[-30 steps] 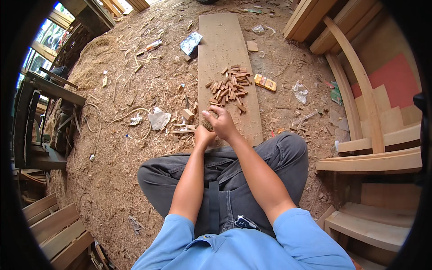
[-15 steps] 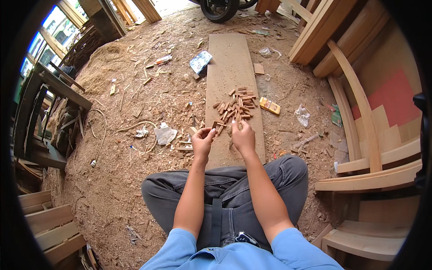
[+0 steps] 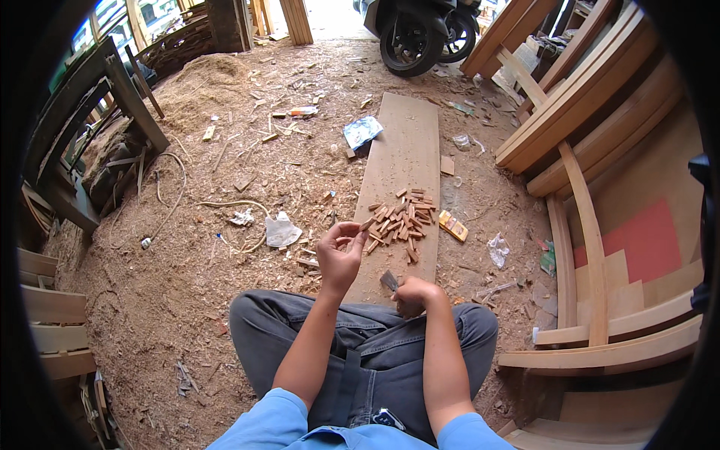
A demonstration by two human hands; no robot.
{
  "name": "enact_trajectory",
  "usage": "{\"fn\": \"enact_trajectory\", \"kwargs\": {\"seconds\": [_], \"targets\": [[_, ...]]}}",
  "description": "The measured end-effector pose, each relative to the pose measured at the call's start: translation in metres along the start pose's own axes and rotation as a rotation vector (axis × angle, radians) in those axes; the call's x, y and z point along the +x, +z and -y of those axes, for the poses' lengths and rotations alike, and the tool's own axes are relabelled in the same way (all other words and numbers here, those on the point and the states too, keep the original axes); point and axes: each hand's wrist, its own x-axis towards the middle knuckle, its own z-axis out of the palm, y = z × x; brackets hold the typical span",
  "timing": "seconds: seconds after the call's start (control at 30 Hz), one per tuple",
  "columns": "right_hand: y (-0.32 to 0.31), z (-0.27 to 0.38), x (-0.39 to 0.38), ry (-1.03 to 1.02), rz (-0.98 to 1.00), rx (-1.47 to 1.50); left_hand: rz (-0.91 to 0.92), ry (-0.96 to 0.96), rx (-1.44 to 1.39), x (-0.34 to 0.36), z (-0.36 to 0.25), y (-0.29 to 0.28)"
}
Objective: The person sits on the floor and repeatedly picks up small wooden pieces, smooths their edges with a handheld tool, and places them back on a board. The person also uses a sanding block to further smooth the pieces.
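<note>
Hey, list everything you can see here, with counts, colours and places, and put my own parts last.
Small wooden blocks: many, brown, heaped on the board
Board: one, tan, on the ground ahead
Wooden piece: one, brown, in left fingertips
Flat-bladed tool: one, grey blade, in right hand
Packet: one, blue and white, by board's left edge
Yellow packet: one, right of blocks
Scrap: one, whitish, left of board
Wheels: two, black, far end
Timber: several, brown, right side
Shavings: countless, tan, across ground
Trousers: one pair, grey, below
Hands: two, bare, left and right, near board
</note>
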Motion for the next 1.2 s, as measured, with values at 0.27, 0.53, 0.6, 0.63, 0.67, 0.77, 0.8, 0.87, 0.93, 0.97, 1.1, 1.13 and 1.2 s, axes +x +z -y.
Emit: {"fn": "enact_trajectory", "kwargs": {"seconds": [0.27, 0.53, 0.6, 0.63, 0.67, 0.77, 0.8, 0.87, 0.93, 0.97, 1.1, 1.13, 1.2], "targets": [[0.012, 0.019, -0.012, 0.066, 0.024, -0.178, -0.094, 0.308, 0.123, -0.002, -0.028, -0.005], [0.027, -0.009, 0.058, -0.012, -0.193, 0.004, -0.123, 0.553, 0.105, -0.003, -0.047, -0.007], [0.029, -0.015, 0.075, -0.025, -0.193, 0.033, -0.108, 0.562, 0.081, -0.004, -0.049, -0.007], [0.03, -0.016, 0.081, -0.011, -0.216, 0.018, -0.112, 0.56, 0.085, -0.004, -0.05, -0.008], [0.032, -0.016, 0.084, -0.049, -0.232, 0.071, -0.112, 0.56, 0.092, -0.004, -0.051, -0.008], [0.033, -0.007, 0.078, -0.094, -0.327, 0.285, -0.127, 0.527, 0.098, -0.005, -0.051, -0.009], [0.031, -0.003, 0.07, -0.106, -0.34, 0.429, -0.132, 0.51, 0.091, -0.005, -0.051, -0.009], [0.023, 0.007, 0.052, -0.182, -0.363, 0.66, -0.137, 0.509, 0.102, -0.005, -0.05, -0.009], [0.016, 0.019, 0.031, -0.311, -0.281, 0.955, -0.138, 0.503, 0.103, -0.004, -0.05, -0.01], [0.013, 0.025, 0.02, -0.381, -0.231, 1.108, -0.136, 0.496, 0.101, -0.004, -0.051, -0.01], [0.015, 0.051, -0.021, -0.655, -0.042, 1.395, -0.112, 0.488, 0.136, -0.004, -0.053, -0.012], [0.017, 0.056, -0.031, -0.694, -0.023, 1.37, -0.099, 0.47, 0.12, -0.005, -0.053, -0.012], [0.02, 0.066, -0.048, -0.79, 0.014, 1.377, -0.103, 0.44, 0.099, -0.004, -0.052, -0.012]]}}
